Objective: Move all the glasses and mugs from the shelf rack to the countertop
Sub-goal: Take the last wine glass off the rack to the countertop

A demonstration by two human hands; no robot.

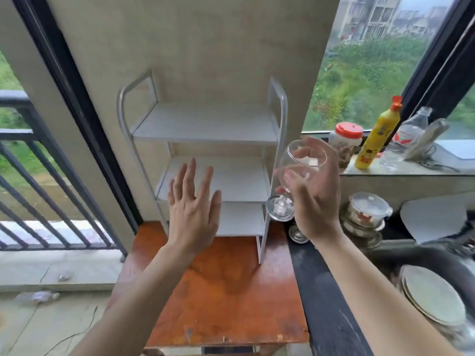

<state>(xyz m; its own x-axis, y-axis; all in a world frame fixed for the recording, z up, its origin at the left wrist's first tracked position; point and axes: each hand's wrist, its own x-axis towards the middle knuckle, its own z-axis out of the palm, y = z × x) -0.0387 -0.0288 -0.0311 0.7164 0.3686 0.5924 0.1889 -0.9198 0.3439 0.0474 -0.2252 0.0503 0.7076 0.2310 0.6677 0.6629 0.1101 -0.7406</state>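
Right hand (312, 201): gripping a glass (295, 173) by the bowl, fingers wrapping around its far side, thumb on the near side.
Glass: clear, stemmed, tilting with its rim up and toward the right and its foot down-left; it is hanging in the air just right of the rack's (205, 160) right post, above the dark surface (323, 291).
Left hand (192, 209): spreading wide and flat, fingers pointing up, holding nothing, hovering in front of the rack's middle and lower shelves.
Rack: white, three shelves, standing on the orange-brown surface (218, 291) against the wall; the parts of the shelves in view are carrying nothing.
Second glass (298, 233): only a clear round foot is showing, sitting on the dark surface just below the right hand.
Lidded bowl (367, 211): sitting on the dark surface to the right of the hand.
Plates (434, 296): stacking at the lower right.
Sill (411, 168): carrying a red-lidded jar (345, 140), a yellow bottle (375, 140) and a clear bottle (411, 132), well behind the hand.
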